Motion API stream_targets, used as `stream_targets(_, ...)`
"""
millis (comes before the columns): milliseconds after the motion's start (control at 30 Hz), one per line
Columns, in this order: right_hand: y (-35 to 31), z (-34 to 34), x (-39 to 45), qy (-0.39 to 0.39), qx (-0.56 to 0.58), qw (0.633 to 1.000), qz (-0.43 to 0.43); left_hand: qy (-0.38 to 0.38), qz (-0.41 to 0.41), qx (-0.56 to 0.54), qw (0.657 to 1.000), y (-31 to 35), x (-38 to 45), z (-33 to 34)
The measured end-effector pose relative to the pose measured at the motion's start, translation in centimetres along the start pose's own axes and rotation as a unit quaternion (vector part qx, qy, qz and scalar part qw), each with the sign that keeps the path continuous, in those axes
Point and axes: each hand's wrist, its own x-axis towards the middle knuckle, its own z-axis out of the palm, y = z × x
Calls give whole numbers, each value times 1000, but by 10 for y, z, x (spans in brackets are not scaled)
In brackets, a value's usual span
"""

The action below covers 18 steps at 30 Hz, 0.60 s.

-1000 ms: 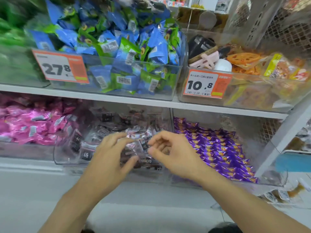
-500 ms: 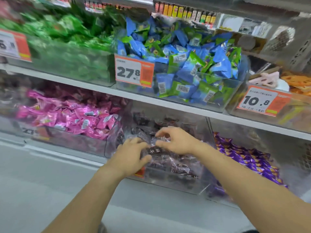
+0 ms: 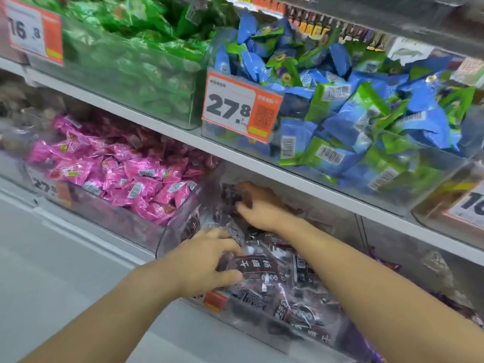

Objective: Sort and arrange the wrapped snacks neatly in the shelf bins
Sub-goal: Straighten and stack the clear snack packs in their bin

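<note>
**Dark snack packs in the clear bin**

Clear plastic bin [image 3: 180,231] on the lower shelf holds the dark snacks [image 3: 301,297]. I see my left hand [image 3: 201,260] curled around one dark pack [image 3: 255,268] at the front. My right hand [image 3: 259,208] pinches another pack [image 3: 233,196] farther back. Pink snacks [image 3: 125,176] sit just beside.

Left hand [image 3: 201,260] fingers curled, gripping, right hand [image 3: 258,206] reaching further, pinching

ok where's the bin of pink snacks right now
In the head view the pink snacks fill the lower-shelf bin at left, under the green packs and beside the dark-snack bin both hands work in.
</note>
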Motion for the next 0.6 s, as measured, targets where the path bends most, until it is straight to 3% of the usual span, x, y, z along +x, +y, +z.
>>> stream_targets(133, 19, -5, 4, 56, 30, 998, 8, 6, 2, 4, 1000, -2, -2, 2)
stream_targets(267, 37, -7, 3, 127, 132, 978, 96, 29, 4, 24, 999, -2, -1, 6)
stream_targets(500, 32, -8, 7, 60, 60, 996, 39, 57, 12, 4, 998, -3, 5, 9)
stream_targets(600, 32, -9, 10, 34, 79, 995, 44, 79, 14, 3, 997, -5, 6, 8)
